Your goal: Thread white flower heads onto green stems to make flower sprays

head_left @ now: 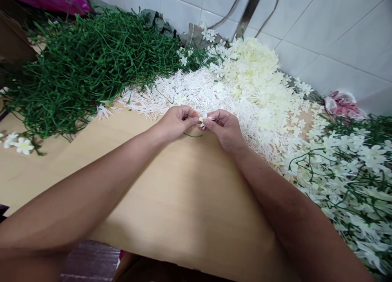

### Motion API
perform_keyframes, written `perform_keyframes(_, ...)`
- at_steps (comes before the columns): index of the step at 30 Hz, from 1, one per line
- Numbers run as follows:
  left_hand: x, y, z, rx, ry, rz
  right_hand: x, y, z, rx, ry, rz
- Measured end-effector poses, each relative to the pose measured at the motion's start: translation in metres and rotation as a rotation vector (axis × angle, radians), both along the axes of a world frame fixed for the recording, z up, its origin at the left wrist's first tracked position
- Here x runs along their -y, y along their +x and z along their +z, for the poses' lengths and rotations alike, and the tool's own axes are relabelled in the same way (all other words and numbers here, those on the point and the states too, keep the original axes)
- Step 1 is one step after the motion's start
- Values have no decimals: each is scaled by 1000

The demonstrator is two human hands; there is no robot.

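Left hand [179, 123] and right hand [226, 128]: fingertips pinching white flower [202, 119], frame centre. Green stem [194, 135]: just below left hand. Green stem pile [116, 49]: upper left.

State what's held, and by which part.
A small white flower, pinched between the left hand and right hand, the right apparently by its petals; the left's exact spot is too small to tell.
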State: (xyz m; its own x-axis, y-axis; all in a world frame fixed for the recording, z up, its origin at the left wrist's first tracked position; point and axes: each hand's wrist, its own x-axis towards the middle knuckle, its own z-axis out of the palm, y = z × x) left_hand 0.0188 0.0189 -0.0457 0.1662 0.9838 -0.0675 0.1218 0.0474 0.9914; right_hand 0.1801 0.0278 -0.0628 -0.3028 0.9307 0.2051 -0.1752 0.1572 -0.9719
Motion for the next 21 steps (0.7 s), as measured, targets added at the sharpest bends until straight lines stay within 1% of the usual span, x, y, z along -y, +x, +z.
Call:
perform_keyframes(8,2,3,-1,51,-15,43,0,0,-3,-10,-51,-15)
perform_keyframes(16,5,6,2,111,-54,65,0,1,-2,15,-68,-9)
perform_keyframes(21,5,7,2,102,-54,68,1,0,-3,25,-46,1)
